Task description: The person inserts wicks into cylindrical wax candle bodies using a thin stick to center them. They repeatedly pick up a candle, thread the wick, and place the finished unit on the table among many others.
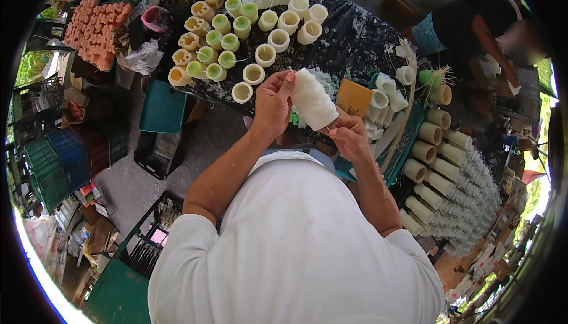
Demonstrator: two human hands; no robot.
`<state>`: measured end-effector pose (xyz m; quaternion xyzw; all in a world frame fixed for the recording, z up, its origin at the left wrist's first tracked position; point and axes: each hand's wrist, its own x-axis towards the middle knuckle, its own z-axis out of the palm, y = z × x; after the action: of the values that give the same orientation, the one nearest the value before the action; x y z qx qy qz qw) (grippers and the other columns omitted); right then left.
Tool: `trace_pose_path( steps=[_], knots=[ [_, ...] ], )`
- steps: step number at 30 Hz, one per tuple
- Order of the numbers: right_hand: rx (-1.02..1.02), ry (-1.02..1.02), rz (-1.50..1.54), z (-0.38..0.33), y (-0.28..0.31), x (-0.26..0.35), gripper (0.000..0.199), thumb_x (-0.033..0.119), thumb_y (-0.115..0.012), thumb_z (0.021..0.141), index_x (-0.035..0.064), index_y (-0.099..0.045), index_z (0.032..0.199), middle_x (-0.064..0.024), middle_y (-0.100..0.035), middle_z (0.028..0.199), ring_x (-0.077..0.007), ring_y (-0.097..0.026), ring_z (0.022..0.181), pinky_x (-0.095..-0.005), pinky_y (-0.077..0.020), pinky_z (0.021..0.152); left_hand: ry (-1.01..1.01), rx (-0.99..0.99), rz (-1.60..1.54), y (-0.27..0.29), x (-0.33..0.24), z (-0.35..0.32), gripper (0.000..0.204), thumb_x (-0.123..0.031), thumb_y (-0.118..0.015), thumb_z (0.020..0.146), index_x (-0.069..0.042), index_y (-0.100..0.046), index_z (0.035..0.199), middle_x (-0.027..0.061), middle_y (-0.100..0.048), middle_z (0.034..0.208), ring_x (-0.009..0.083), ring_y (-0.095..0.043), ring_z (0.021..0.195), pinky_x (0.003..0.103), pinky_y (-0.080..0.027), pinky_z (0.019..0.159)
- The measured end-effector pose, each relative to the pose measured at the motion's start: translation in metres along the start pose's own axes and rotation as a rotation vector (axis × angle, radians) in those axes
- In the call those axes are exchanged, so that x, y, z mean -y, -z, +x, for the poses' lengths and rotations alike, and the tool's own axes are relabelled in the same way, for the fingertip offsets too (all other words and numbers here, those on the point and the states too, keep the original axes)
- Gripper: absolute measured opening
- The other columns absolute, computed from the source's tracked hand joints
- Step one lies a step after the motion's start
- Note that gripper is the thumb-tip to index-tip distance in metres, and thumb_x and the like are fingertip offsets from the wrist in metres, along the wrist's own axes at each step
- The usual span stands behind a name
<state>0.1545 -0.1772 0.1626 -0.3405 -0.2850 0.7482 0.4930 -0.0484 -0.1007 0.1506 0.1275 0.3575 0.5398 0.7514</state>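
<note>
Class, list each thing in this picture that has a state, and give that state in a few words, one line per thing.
White candle: held tilted between both hands, off the table.
Left hand: gripping the candle's upper end.
Right hand: holding the candle's lower end.
Hollow candles on the table: upright, open tops up.
Green crate: upside down, beside the table.

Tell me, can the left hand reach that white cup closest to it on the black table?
Probably yes. The left hand holds one end of the white carved candle, and the white cup stands just beside it on the table, nothing between.
</note>
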Motion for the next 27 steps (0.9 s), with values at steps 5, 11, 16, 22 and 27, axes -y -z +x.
trace_pose_path(
  steps=[5,11,16,22,27],
  knots=[
    [-0.062,-0.080,-0.024,0.004,0.008,0.001,0.009,-0.003,-0.063,0.084,-0.0092,-0.070,0.081,-0.0199,-0.055,0.145,-0.0271,-0.065,0.119,-0.0401,-0.0548,0.104,-0.002,-0.082,0.244,0.020,0.021,0.004,0.028,-0.019,-0.069,0.103,0.001,-0.067,0.122,0.0055,-0.073,0.103,0.0133,-0.070,0.088,0.029,-0.059,0.083],
    [-0.334,-0.447,-0.328,0.038,0.029,0.000,0.012,0.005,-0.068,0.086,-0.0051,-0.073,0.085,-0.0159,-0.068,0.126,-0.0242,-0.072,0.101,-0.0318,-0.0582,0.094,0.249,-0.144,0.399,0.072,0.063,0.015,0.029,-0.018,-0.067,0.105,-0.002,-0.064,0.129,0.0050,-0.070,0.116,0.0163,-0.068,0.103,0.035,-0.061,0.089],
    [-0.208,-0.407,-1.071,0.107,0.016,0.015,0.052,0.017,-0.080,0.084,-0.0008,-0.063,0.129,-0.0169,-0.068,0.125,-0.0287,-0.071,0.103,-0.0380,-0.0576,0.096,0.339,-0.290,0.085,0.088,0.096,0.075,0.028,-0.019,-0.059,0.108,-0.005,-0.058,0.133,0.0062,-0.067,0.117,0.0203,-0.066,0.105,0.039,-0.058,0.086],
    [-0.247,0.120,-1.147,0.162,0.042,-0.031,0.085,0.011,-0.084,0.078,0.0019,-0.042,0.151,-0.0206,-0.060,0.139,-0.0347,-0.056,0.133,-0.0425,-0.0517,0.105,0.266,-0.138,-0.129,0.107,0.127,0.156,0.026,-0.018,-0.050,0.111,-0.013,-0.059,0.135,0.0029,-0.068,0.119,0.0162,-0.066,0.101,0.036,-0.053,0.081],
    [-0.338,0.307,-1.408,0.190,0.072,-0.063,0.066,0.009,-0.081,0.082,-0.0002,-0.054,0.141,-0.0224,-0.061,0.137,-0.0384,-0.059,0.128,-0.0431,-0.0524,0.101,0.236,-0.164,-0.084,0.101,0.125,0.169,0.030,-0.015,-0.042,0.111,-0.005,-0.058,0.135,0.0080,-0.071,0.117,0.0203,-0.070,0.101,0.037,-0.054,0.089]
  ],
)
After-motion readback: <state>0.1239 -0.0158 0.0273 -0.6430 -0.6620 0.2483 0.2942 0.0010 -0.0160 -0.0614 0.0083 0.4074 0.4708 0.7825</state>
